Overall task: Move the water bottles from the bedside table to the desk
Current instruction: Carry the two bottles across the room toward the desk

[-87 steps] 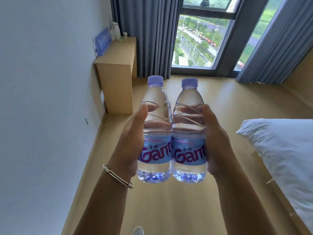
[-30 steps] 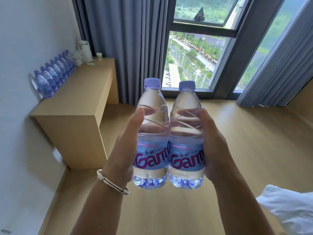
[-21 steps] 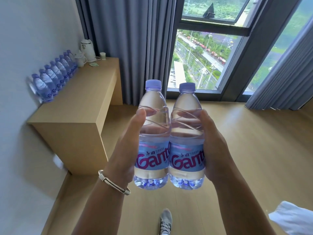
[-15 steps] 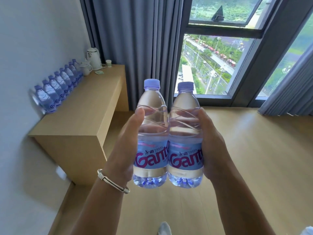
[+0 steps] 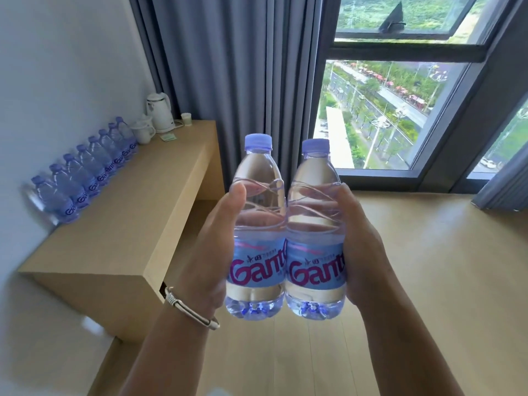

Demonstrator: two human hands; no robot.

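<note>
Left hand [image 5: 210,252] and right hand [image 5: 361,250] each grip a water bottle (upright, touching) right of the desk [image 5: 148,212].

Desk [image 5: 137,224] with bottles [image 5: 85,178], kettle [image 5: 158,115]

Two held bottles [image 5: 285,232], perhaps eight desk bottles [image 5: 88,170], one kettle [image 5: 159,111].

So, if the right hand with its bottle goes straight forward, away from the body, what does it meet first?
Probably nothing close. The right hand holds its bottle over bare floor, and ahead lies only the window. The desk stands off to the left. Depth is hard to judge.
</note>
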